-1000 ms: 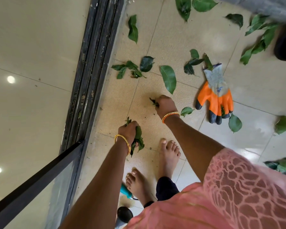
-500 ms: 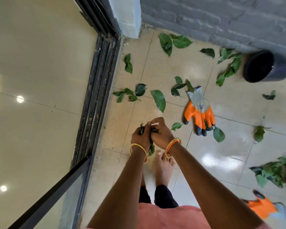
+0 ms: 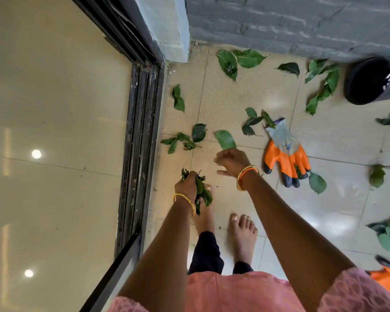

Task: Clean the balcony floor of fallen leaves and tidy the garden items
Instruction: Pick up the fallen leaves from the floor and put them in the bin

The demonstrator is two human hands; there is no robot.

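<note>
Left hand (image 3: pixel 188 184) is clutching a wad of picked-up leaves (image 3: pixel 202 191), right hand (image 3: pixel 231 161) hangs loosely curled and empty just under the big leaf (image 3: pixel 225 139) left of the orange glove (image 3: pixel 286 158). I'd pinch that leaf by its edge, stuff it into the wad, then work outward from the glove so nothing drops.

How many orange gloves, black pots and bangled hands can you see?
Orange gloves: 2, one flat on the floor, one at the frame's edge
Black pots: 1
Hands: 2, left hand, right hand
Total: 5
</note>
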